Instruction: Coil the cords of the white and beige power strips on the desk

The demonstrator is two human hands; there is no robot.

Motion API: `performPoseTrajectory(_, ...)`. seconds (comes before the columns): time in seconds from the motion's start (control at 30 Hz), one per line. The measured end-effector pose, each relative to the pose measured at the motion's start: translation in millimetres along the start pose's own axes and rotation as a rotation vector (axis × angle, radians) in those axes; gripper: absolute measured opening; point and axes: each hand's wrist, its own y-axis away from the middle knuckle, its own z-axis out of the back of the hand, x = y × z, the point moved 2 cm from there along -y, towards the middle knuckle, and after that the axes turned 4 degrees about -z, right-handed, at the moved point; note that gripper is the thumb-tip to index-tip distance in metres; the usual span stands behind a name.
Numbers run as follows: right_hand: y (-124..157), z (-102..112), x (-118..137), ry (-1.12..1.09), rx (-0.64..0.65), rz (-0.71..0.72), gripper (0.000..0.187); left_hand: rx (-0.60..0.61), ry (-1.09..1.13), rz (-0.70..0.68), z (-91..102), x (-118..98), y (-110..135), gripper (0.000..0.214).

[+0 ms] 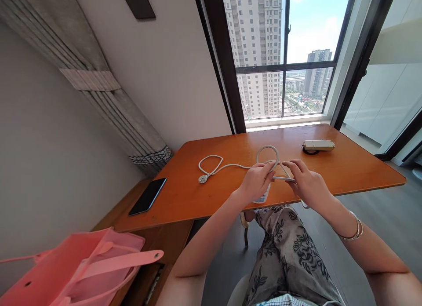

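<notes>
A white power cord (235, 165) runs across the wooden table, with its plug (203, 179) lying to the left beside a loose bend. My left hand (257, 181) is closed around the cord, and a loop (267, 147) stands up above its fingers. Just to the right, my right hand (308, 183) pinches another stretch of the same cord, which spans the gap between both hands. Partly hidden under my left hand is a white object (263, 196) at the table's front edge; its kind I cannot make out.
The orange-brown table (184, 200) reaches to the window. A pale power strip (318, 145) with a black cord lies at its back right. On the left are a dark tablet or phone (147, 196) and, lower down, a pink bag (89, 266). A grey curtain (108, 95) hangs at the left wall.
</notes>
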Motion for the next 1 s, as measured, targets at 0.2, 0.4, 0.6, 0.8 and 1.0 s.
performPoseTrajectory(0.2,1.4,11.2,-11.4,-0.089,0.005,0.07,0.017,0.0,0.209,0.092,4.9,2.9,3.8,0.04)
performPoseTrajectory(0.4,-18.6,28.8,-6.3,0.018,-0.293,0.207,0.029,0.192,0.696,0.195,0.3,14.7,5.5,0.059)
performPoseTrajectory(0.6,-39.4,25.2,-11.3,-0.077,-0.196,0.281,0.036,0.252,0.799,0.223,-0.1,16.2,5.4,0.056)
performPoseTrajectory(0.8,-55.3,20.2,-20.1,-0.462,0.19,0.179,0.032,0.254,0.95,0.247,0.3,14.2,4.1,0.054)
performPoseTrajectory(1.0,-57.4,21.0,-23.1,-0.855,0.514,0.179,0.044,0.14,1.181,0.276,-5.1,15.8,8.6,0.048)
